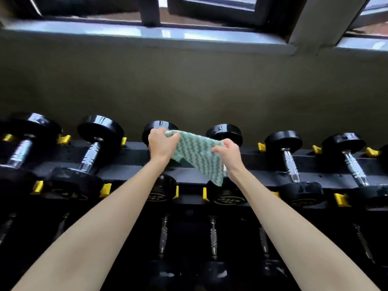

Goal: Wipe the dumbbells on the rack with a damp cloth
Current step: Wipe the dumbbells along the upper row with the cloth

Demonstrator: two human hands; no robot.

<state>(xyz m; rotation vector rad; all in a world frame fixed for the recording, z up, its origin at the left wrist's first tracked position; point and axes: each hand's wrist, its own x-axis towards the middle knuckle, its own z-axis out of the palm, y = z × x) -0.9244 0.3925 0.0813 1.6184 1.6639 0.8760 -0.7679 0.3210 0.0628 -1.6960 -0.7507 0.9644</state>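
A green-and-white zigzag cloth (194, 153) is stretched between my two hands above the top row of the black rack (130, 160). My left hand (161, 143) grips its upper left corner and my right hand (227, 155) pinches its right edge. The cloth's lower corner hangs loose. Black dumbbells with chrome handles lie in a row on the rack. Two of them, one (160, 128) behind my left hand and one (224, 132) behind my right hand, are partly hidden by the cloth and my hands.
More dumbbells sit to the left (92, 152) and right (290, 162), held by yellow cradles (105, 190). A lower row of dumbbells (213, 234) lies beneath my arms. A dark wall (189, 85) and a window sill (147, 34) stand behind the rack.
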